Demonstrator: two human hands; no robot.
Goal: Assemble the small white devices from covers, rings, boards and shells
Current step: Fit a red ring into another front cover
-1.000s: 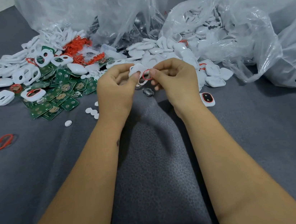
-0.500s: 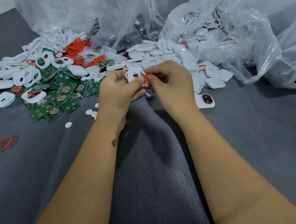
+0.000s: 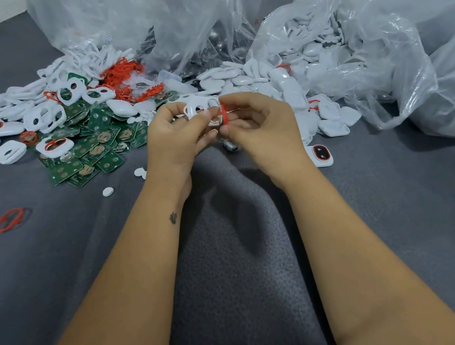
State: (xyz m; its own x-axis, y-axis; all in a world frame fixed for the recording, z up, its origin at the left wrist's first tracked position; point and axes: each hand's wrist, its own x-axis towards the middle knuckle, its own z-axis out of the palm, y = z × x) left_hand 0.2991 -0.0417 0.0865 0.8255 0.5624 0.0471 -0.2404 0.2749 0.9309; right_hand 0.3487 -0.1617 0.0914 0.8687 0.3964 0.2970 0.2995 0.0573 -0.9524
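A white cover (image 3: pixel 199 107) with two cut-out windows sits at centre frame above the grey desk (image 3: pixel 59 267), an orange ring (image 3: pixel 224 114) edge-on at its right side. Since a moment ago the ring has turned from face-on to edge-on. The left hand (image 3: pixel 175 138) pinches the cover; the right hand (image 3: pixel 261 127) pinches the ring, both wrists raised, fingers curled inward.
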